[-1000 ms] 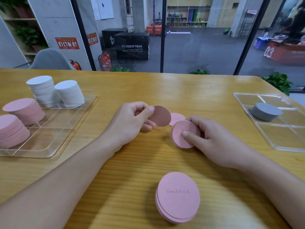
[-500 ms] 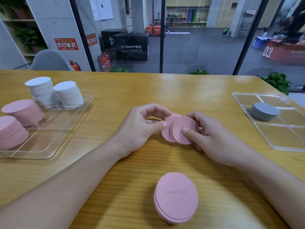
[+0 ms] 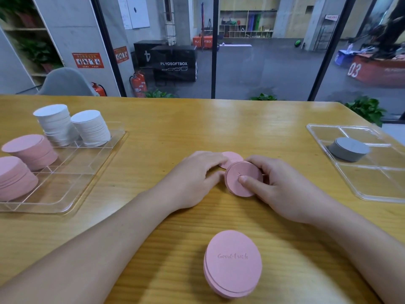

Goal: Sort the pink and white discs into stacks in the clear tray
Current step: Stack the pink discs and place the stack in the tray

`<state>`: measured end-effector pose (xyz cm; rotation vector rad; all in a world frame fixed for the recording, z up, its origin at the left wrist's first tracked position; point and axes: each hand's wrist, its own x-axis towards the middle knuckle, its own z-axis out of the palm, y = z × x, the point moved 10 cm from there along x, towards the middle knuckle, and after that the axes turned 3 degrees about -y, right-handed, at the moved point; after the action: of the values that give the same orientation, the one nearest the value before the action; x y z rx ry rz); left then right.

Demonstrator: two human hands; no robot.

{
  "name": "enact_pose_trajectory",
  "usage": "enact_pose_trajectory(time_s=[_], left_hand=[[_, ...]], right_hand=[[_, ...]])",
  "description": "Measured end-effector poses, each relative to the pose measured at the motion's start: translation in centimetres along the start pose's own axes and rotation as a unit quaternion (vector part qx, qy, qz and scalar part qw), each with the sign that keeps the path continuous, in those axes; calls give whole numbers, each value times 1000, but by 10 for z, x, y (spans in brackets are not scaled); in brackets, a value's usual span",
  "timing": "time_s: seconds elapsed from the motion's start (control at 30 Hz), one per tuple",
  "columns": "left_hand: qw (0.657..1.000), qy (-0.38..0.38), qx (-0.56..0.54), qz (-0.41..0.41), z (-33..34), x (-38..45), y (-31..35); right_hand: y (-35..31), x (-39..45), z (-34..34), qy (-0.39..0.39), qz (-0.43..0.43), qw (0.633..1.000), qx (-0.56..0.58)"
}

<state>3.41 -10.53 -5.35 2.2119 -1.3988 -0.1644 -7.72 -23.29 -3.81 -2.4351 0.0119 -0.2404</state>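
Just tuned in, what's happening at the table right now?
A person is gathering pink discs at the middle of the wooden table. The right hand holds a small stack of pink discs tilted up, thumb on its face, while the left hand touches a loose pink disc lying just behind it. Another short pink stack marked "Good luck" waits nearer the person. The clear tray on the left already holds two white stacks and two pink stacks.
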Motion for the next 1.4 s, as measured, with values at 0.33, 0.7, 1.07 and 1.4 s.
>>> enact_pose_trajectory(time_s=[0.33, 0.7, 1.07, 1.4], left_hand=[[992, 96, -48, -69, -36, -17, -27], [992, 10, 46, -116, -31, -26, -22], [992, 15, -54, -110, -32, -28, -16], [955, -59, -289, 12, -9, -25, 22]], right_hand=[[1, -1, 0, -1, 7, 1000, -7], [-1, -1, 0, -8, 10, 1000, 0], [-1, -1, -1, 2, 5, 1000, -2], [-6, -2, 2, 13, -7, 1000, -10]])
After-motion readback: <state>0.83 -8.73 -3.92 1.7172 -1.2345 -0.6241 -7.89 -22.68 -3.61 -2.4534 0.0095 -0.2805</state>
